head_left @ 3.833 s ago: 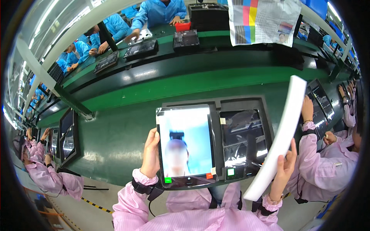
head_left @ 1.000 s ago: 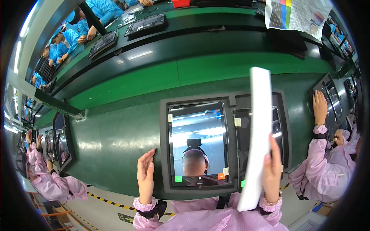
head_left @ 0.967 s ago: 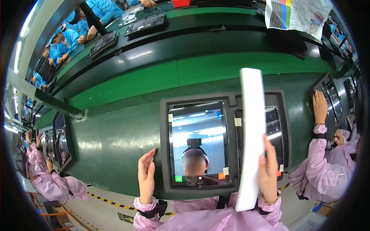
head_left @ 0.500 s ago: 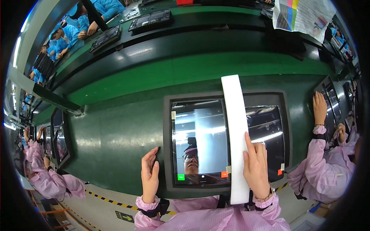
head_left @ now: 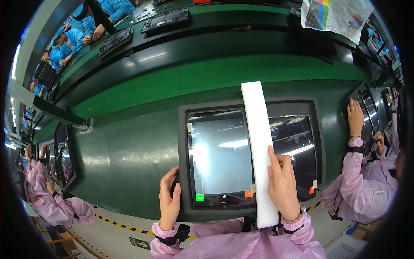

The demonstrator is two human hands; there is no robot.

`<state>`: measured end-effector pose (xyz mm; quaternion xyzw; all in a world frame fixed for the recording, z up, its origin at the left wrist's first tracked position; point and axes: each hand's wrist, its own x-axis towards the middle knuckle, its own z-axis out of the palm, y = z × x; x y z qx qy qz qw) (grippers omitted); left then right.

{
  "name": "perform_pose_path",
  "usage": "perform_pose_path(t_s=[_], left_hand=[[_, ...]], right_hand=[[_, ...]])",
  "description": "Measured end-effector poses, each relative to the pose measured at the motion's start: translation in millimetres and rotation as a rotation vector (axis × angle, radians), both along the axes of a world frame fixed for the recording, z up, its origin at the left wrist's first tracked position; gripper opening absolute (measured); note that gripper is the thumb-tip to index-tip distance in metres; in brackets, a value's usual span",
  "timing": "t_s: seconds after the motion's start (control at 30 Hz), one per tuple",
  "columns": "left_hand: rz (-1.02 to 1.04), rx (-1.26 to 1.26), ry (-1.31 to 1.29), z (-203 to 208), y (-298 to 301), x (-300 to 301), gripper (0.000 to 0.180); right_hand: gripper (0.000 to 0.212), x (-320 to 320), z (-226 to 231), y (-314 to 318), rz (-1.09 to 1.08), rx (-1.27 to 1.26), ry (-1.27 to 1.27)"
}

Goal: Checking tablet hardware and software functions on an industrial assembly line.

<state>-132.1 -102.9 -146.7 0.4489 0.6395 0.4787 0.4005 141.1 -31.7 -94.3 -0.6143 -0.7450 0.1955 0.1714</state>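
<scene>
A dark grey foam tray point(head_left: 183, 151) lies on the green bench in front of me. In its left half is a tablet point(head_left: 217, 159) with a lit, pale grey screen and small coloured stickers at its lower corners. To the right sits a second, dark-screened tablet point(head_left: 302, 166), partly covered. A long white foam strip point(head_left: 258, 116) lies upright between them, overhanging the tray's far and near edges. My right hand point(head_left: 283, 185) rests against the strip's right edge, index finger stretched along it. My left hand point(head_left: 169, 200), fingers extended, is at the tray's left edge, holding nothing.
Green bench point(head_left: 125, 151) surface extends left of the tray. A metal post arm point(head_left: 60, 114) stands at the left. People in pink sleeves point(head_left: 360, 172) work on both sides. Beyond a dark rail are opened devices point(head_left: 166, 21), people in blue, and a hanging printed sheet point(head_left: 336, 17).
The left screen no longer shows a person's image and is now plain pale grey. My left hand is now closer to the tray's edge. The whole view has shifted slightly.
</scene>
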Motion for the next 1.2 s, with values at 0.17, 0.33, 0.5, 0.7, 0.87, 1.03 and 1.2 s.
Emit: perform_pose_path(t_s=[0.17,0.33,0.5,0.7,0.87,1.03,1.2], left_hand=[[0.006,-0.029,0.004,2,-2,6,0.035],[0.011,-0.032,0.031,4,-2,9,0.034],[0.012,-0.034,0.027,2,-2,9,0.033],[0.016,-0.004,0.082,3,-9,10,0.033],[0.001,0.049,0.188,9,-12,18,0.033],[0.013,0.065,0.158,6,-12,27,0.039],[0.104,0.095,0.157,-4,-11,33,0.038]], right_hand=[[0.051,0,1,2,-0.009,-0.029,0.069],[0.062,-8,1,1,-0.006,-0.060,0.108],[0.077,-5,-2,1,0.080,0.043,0.033],[0.076,-9,-2,-3,0.020,-0.003,0.049],[0.074,-9,-2,-2,0.016,-0.003,0.042],[0.072,-6,-4,1,0.062,0.039,0.020],[0.064,-7,-4,4,0.057,0.006,0.017]])
